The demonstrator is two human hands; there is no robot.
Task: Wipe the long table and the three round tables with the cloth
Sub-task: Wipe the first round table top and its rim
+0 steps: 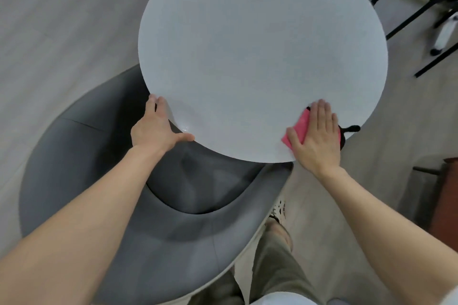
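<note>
Pressing flat on the pink cloth: right hand, fingers straight and close together, at the near rim of the round table. Cloth lies under the palm, and its pink edge shows on the thumb side. Left hand, well apart from the right, is braced against the same rim with the thumb spread along the edge. Cannot tell whether its fingers tuck beneath. Grey armchair below the left forearm. Black chair legs stand beyond the right hand.
</note>
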